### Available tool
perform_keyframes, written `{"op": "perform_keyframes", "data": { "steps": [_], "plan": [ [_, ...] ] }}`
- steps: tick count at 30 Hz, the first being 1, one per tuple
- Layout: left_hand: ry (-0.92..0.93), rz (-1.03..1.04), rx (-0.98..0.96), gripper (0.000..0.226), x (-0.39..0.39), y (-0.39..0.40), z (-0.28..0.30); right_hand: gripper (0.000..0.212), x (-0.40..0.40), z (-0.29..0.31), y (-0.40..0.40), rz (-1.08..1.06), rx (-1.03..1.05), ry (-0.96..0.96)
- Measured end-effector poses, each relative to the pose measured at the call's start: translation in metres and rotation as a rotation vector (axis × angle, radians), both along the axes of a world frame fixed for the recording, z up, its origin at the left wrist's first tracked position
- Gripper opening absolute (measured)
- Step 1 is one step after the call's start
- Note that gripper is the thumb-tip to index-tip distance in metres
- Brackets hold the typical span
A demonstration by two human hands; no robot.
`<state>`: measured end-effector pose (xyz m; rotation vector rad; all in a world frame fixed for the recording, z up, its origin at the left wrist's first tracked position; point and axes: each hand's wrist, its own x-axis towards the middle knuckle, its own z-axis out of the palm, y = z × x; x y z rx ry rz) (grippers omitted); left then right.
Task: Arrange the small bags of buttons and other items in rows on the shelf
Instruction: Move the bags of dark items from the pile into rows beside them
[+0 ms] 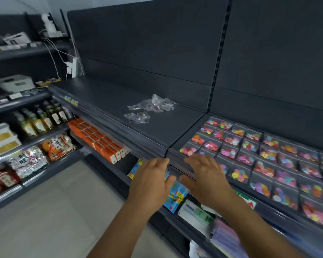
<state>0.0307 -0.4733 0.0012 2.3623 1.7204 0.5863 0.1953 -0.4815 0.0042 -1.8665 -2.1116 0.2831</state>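
Note:
A loose heap of small clear bags (149,108) lies on the dark left shelf (108,101), toward its back right. On the right shelf (177,148), several rows of clear bags of coloured buttons (265,157) lie flat side by side. My left hand (151,180) and my right hand (206,178) hover side by side in front of the shelf's front edge, fingers straight and spread, holding nothing. Both hands are well short of the loose heap.
Below the shelf edge sit orange boxes (101,140) and blue packets (175,196). A side rack on the left carries bottles (41,120) and snack bags (58,146). A white power strip with cables (73,67) hangs at the shelf's back left corner.

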Motion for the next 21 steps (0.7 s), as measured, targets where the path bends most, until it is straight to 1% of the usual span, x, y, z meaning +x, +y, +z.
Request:
{"op": "perform_keyframes", "data": {
  "steps": [7, 14, 18, 21],
  "plan": [
    [-0.037, 0.082, 0.002, 0.053, -0.053, 0.059, -0.009, 0.059, -0.057, -0.005, 0.079, 0.099, -0.004, 0.017],
    [-0.069, 0.121, -0.024, 0.056, -0.09, 0.153, -0.008, 0.055, -0.095, -0.006, 0.179, 0.154, -0.025, 0.055],
    [-0.124, 0.127, -0.068, 0.054, -0.102, 0.201, -0.012, 0.051, -0.1, -0.011, 0.231, 0.137, -0.05, 0.076],
    [-0.138, 0.121, -0.077, 0.053, -0.109, 0.236, -0.018, 0.046, -0.102, -0.016, 0.263, 0.079, -0.085, 0.112]
  ]
}}
